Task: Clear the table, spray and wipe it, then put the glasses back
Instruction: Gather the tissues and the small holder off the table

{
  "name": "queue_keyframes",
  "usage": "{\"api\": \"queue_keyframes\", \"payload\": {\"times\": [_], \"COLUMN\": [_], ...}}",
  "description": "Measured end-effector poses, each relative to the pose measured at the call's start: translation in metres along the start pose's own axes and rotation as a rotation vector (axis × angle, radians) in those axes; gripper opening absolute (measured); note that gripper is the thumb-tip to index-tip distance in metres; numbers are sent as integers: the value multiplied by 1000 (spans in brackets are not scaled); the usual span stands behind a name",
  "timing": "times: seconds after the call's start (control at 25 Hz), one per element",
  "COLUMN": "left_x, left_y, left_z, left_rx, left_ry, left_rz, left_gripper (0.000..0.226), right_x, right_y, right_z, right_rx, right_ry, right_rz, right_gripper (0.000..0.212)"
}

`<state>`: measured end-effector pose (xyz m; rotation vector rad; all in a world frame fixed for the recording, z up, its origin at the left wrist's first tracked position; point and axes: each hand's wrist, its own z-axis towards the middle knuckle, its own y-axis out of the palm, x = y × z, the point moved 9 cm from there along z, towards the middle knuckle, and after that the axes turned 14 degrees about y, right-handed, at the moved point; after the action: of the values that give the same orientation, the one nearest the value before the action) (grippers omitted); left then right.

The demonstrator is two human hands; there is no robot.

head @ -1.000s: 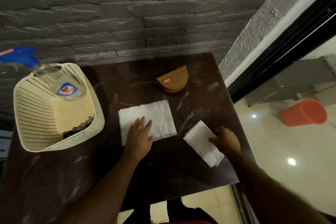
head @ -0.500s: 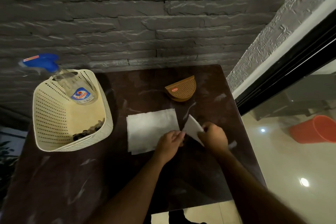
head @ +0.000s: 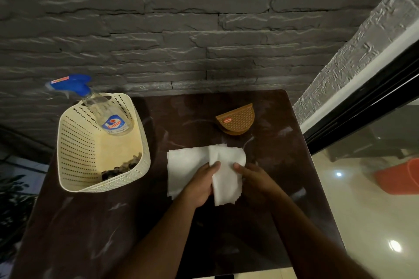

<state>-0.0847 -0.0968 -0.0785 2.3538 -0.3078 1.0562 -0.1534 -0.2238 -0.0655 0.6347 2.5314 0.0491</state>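
Observation:
A large white paper tissue (head: 186,165) lies flat on the dark marble table (head: 226,233). A second, narrower tissue (head: 226,179) now lies across its right side. My left hand (head: 199,186) grips this narrower tissue at its left edge, thumb on top. My right hand (head: 254,176) touches its right edge with its fingertips. A clear spray bottle (head: 108,118) with a blue trigger head leans in the cream basket (head: 74,161) at the left. No glasses are in view.
A brown half-round napkin holder (head: 235,120) stands at the back right of the table. Dark bits lie in the basket's bottom. A grey stone wall runs behind the table. To the right are a glass door frame and an orange bucket (head: 399,179) on the floor.
My right hand lifted the small tissue from the table's right side and brought it left. Both hands now hold it over the big tissue. My left hand left the big tissue.

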Motion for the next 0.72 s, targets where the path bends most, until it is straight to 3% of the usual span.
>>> {"api": "queue_keyframes", "payload": {"times": [0.08, 0.28, 0.4, 0.48, 0.6, 0.72], "left_x": [2, -2, 22, 32, 25, 24], "left_y": [-8, -67, -125, -150, -161, -156], "left_z": [-3, -8, -21, -29, -27, -25], "left_rx": [30, 194, 533, 670, 675, 673], "left_ry": [-3, 34, 147, 148, -3, -58], "left_rz": [37, 640, 985, 1077, 1104, 1148], "left_gripper": [27, 9, 23, 39, 58, 57], "right_x": [12, -1, -21, -35, -45, -39], "right_y": [8, -2, 12, 26, 39, 25], "right_z": [6, 14, 18, 17, 25, 49], "right_rx": [-78, 221, 218, 184, 132, 269], "right_ry": [94, 4, -42, -71, -88, -57], "right_rz": [35, -117, -240, -265, -192, -224], "right_gripper": [49, 18, 14, 13, 11, 22]}}
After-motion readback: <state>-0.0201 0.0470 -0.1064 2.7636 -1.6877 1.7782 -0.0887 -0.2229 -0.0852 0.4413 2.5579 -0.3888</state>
